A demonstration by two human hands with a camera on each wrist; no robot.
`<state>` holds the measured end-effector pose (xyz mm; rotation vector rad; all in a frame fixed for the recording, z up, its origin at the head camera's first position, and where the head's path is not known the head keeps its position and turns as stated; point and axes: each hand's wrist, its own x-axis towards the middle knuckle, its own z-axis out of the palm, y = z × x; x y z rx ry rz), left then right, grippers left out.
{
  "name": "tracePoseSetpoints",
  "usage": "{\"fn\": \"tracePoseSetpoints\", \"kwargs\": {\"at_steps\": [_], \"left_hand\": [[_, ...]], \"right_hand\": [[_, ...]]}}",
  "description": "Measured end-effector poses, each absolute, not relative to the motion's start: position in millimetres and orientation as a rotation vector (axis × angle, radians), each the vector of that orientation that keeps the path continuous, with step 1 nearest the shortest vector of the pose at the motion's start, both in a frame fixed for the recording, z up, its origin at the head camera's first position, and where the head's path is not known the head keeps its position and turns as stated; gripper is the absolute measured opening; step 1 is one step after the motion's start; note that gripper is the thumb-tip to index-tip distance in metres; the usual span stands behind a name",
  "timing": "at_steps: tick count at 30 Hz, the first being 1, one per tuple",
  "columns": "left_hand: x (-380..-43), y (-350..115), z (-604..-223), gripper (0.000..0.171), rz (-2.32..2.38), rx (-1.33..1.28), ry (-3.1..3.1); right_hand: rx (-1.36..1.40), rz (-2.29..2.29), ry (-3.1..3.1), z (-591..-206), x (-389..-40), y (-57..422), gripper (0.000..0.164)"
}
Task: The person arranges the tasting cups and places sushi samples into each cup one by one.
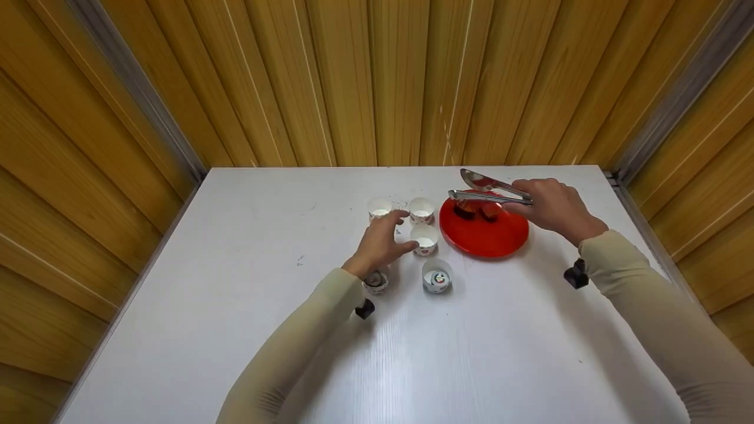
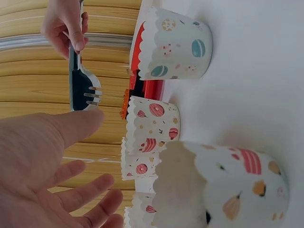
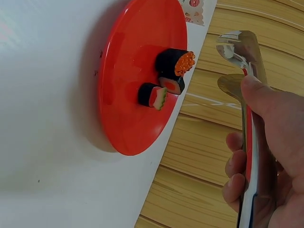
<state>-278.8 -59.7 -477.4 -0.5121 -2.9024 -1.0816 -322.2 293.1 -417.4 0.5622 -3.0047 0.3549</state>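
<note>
My right hand [image 1: 556, 206] grips metal serving tongs [image 3: 255, 175], one end spoon-shaped with fork-like tines. The tongs' arms stand spread above the far side of a red plate [image 1: 486, 242]. On that plate sit an orange-topped sushi roll [image 3: 173, 61], another roll [image 3: 171, 85] touching it, and a smaller roll with a green edge [image 3: 152, 96]. My left hand [image 1: 380, 242] hovers over the paper cups, fingers spread and holding nothing. Beneath its wrist is a patterned cup [image 2: 242, 183] with something dark inside. The front right cup [image 1: 436, 281] contains a round piece with a colourful centre.
Further paper cups stand between the left hand and the plate: one at back left [image 1: 380, 206], one at back right [image 1: 422, 211] and a middle one [image 1: 424, 240]. All rest on a white table [image 1: 265, 235], with wood-patterned walls [image 1: 341, 82] behind and at the sides.
</note>
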Motion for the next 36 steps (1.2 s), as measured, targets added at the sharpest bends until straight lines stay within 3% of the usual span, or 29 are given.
{"fn": "tracePoseSetpoints", "kwargs": {"at_steps": [36], "left_hand": [[-286.0, -28.7, -486.5, 0.061, -0.726, -0.346, -3.003]], "right_hand": [[0.396, 0.313, -3.124, -422.8, -352.3, 294.8, 0.038]]}}
